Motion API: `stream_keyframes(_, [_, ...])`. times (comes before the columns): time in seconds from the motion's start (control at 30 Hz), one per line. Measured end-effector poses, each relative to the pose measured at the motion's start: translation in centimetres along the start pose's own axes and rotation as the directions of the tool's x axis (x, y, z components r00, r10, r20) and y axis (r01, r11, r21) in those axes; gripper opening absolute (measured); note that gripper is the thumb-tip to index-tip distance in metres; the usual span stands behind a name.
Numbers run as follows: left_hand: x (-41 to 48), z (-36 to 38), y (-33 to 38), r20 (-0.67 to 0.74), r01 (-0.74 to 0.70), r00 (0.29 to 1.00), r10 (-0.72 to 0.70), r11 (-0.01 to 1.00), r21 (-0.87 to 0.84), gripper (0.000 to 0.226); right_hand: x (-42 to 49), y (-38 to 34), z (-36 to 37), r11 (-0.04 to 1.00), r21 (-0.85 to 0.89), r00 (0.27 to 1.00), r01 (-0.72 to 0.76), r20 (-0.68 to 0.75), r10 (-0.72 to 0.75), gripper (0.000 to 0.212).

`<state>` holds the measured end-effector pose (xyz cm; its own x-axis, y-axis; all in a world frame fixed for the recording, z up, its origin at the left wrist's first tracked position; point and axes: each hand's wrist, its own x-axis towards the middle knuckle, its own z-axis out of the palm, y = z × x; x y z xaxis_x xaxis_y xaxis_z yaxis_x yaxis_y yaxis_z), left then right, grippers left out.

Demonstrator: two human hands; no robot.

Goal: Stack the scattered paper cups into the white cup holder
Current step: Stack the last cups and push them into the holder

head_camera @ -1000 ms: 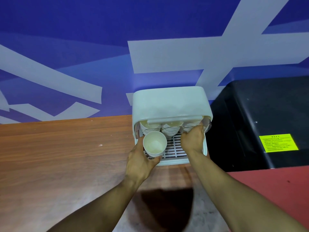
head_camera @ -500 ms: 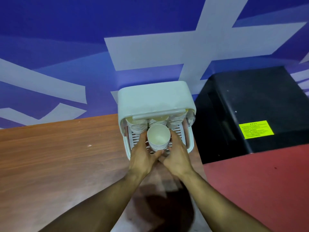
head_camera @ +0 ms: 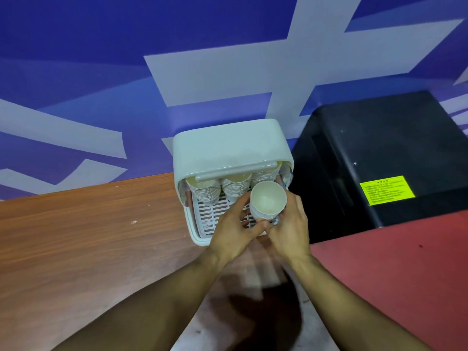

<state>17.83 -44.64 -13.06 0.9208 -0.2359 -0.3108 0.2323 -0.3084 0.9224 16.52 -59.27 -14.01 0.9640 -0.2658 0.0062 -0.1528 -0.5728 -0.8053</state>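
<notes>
The white cup holder point(head_camera: 228, 145) stands against the blue wall at the back of the wooden table, its front open over a slatted tray. Inside it lie three rows of nested paper cups point(head_camera: 235, 190). A short stack of paper cups point(head_camera: 268, 201), mouth facing me, sits in front of the right row. My left hand point(head_camera: 234, 231) and my right hand point(head_camera: 291, 229) both hold this stack, fingers curled round its base from either side.
A black machine point(head_camera: 374, 153) with a yellow label stands right of the holder. A red surface point(head_camera: 395, 274) lies at the lower right. The wooden table point(head_camera: 88, 244) stretches to the left. A dark shadow falls on the floor below my arms.
My right hand left the holder's right side and joined my left on the cups. Together they carried the stack from the left row across to the right row.
</notes>
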Motion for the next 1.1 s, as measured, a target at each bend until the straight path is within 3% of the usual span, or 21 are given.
stream_keyframes(0.33, [1.2,0.9,0.8,0.089,0.004,0.996,-0.004,1.0,0.001,0.076,1.0,1.5,0.2,0.998,0.026,0.998,-0.053,-0.033,0.054,0.087])
stream_keyframes(1.1, [1.9,1.1,0.6,0.065,0.028,0.997,-0.03,0.999,0.036,0.074,1.1,1.6,0.1,0.997,-0.016,0.997,-0.076,-0.033,0.076,0.089])
